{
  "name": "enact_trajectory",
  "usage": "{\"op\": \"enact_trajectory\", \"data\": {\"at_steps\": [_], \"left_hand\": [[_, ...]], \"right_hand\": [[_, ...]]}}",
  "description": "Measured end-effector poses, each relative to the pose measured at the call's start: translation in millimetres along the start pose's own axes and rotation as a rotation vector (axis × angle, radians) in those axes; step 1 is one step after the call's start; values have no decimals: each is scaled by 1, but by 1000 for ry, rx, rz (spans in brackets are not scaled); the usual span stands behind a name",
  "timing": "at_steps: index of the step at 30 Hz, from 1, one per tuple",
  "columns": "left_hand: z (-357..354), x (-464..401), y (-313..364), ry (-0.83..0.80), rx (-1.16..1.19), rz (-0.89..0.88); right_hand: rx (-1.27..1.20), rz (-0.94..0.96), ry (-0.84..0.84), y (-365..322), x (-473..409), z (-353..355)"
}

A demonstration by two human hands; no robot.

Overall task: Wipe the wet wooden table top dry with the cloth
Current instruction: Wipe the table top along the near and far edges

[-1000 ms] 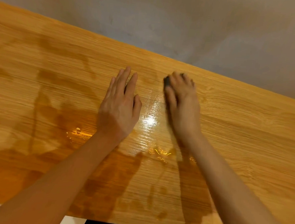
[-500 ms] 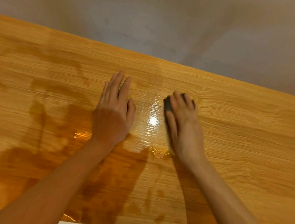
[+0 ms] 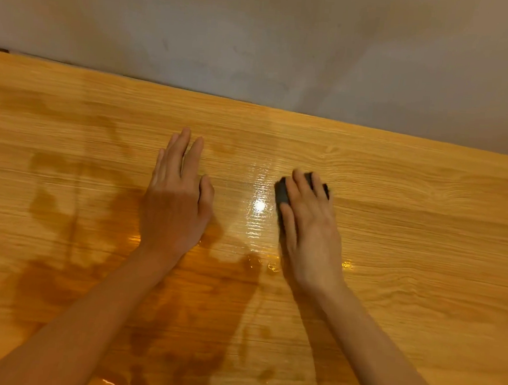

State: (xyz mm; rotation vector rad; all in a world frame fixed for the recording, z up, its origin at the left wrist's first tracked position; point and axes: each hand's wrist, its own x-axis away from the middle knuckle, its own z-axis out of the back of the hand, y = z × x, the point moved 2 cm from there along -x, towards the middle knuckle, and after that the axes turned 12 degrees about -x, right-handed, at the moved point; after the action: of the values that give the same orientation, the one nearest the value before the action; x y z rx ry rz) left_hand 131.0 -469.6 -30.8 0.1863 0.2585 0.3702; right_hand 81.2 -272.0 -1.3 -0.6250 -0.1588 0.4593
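**Right hand down on the cloth, left hand flat on the wet wood**

Right hand [image 3: 310,227] is on the surface [image 3: 425,236], palm down, fingers laid over a small dark cloth [image 3: 282,192] and pressing it onto the wood. Only a little of that cloth shows: a dark edge beside the index finger and a sliver past the fingertips, the rest hidden under the hand. Whether the fingers curl round it or just lie flat on top, I cannot tell.

Just to the left of the cloth sits a bright glare spot [image 3: 259,205] on a glossy wet strip. Beyond that strip, the left hand [image 3: 177,204] lies flat on the surface, fingers straight and together, thumb tucked alongside, holding nothing.

Further left of the cloth and towards the person, dark wet patches [image 3: 57,283] spread across the wood, running under both forearms to the near edge. Small glinting beads of water [image 3: 274,267] sit just nearer the person than the cloth, by the right wrist. To the right of the cloth the wood looks paler and matte. Beyond the cloth, past the far edge of the surface, stands a plain grey wall [image 3: 288,43].
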Motion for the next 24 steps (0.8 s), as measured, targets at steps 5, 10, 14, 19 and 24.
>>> {"op": "enact_trajectory", "data": {"at_steps": [5, 10, 14, 19, 24], "left_hand": [[-1, 1, -1, 4, 22, -13], [-1, 2, 0, 12, 32, -16], [0, 0, -1, -6, 32, -8], [2, 0, -1, -52, 35, -9], [3, -1, -2, -67, 12, -21]], "right_hand": [[-53, -157, 144, 27, -104, 14], [-43, -143, 142, 16, 8, 10], [-11, -95, 62, 8, 74, 9], [-59, -129, 122, 26, -31, 17], [-119, -214, 219, 33, -74, 14]]}}
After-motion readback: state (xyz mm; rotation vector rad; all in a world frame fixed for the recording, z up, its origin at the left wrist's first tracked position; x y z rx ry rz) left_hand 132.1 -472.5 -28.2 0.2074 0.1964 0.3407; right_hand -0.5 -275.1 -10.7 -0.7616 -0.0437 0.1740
